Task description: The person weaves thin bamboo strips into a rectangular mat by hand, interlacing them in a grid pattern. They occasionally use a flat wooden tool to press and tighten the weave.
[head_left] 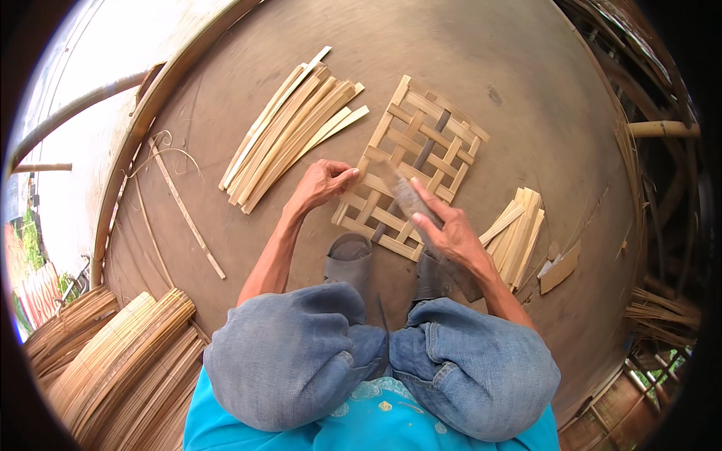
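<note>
Brown floor (538,83), woven panel (423,154), long axis away rightward, right grip (456,234) around tool (410,201), left grip (325,183) curled, hold unclear.

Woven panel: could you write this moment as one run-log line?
left hand: at left edge of woven panel; right hand: holding blurred tool over panel; strip piles: left and right of panel

Head-worn fisheye looks steeply down past knees (286,357) at nearby hands (323,183).
</note>
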`<state>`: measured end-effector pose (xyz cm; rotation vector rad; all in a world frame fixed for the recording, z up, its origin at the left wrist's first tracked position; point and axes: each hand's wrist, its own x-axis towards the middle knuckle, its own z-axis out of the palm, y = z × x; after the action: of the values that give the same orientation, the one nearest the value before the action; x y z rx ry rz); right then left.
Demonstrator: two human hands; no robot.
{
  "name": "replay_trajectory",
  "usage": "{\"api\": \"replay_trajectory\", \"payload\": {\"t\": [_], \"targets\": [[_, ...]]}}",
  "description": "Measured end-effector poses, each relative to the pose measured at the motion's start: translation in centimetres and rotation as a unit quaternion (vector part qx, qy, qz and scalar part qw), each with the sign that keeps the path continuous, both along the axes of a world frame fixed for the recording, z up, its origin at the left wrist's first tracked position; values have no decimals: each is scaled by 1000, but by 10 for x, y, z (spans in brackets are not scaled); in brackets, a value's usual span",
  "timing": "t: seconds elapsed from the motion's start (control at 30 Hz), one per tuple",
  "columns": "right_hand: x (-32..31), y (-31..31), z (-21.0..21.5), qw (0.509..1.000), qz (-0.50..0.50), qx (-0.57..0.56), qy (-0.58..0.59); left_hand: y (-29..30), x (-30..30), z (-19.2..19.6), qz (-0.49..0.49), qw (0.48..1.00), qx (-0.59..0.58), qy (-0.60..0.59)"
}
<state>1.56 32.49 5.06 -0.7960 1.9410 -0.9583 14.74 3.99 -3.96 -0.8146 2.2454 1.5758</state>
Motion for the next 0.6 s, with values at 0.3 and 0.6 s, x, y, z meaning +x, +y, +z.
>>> {"api": "replay_trajectory", "payload": {"t": [0.3, 0.6], "targets": [[18, 3, -16, 997, 75, 16, 16, -1, 4, -1, 34, 997, 75, 3], [26, 11, -23, 993, 112, 35, 11, 2, 9, -17, 61, 994, 90, 18]]}}
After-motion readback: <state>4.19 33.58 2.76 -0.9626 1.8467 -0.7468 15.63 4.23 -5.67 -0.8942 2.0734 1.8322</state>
